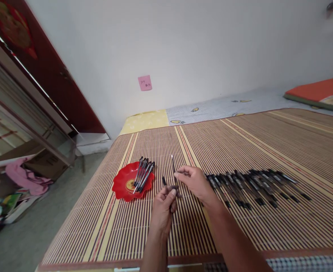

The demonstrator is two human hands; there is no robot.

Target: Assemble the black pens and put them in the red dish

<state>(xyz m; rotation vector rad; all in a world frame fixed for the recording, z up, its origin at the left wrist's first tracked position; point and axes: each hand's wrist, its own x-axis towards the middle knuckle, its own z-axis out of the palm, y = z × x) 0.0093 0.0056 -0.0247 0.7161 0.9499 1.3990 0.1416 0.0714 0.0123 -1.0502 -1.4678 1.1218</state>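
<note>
Hands [180, 192] blur over small pen part [164, 181].

A small pink paper sticky note [144, 82] on the white wall carries a few dark handwritten marks, too small to read. The red scalloped plastic plate [121, 186] has a yellow centre emblem, also illegible.

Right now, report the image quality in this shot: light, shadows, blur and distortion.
Head view: soft, even light, with only faint shadows under the left hand and right hand. The wide lens bends the door frame at the left and slants the striped mat. The pens on the red dish and the row of pens read clearly; the thin pen part pinched by the right hand is slightly soft.
</note>
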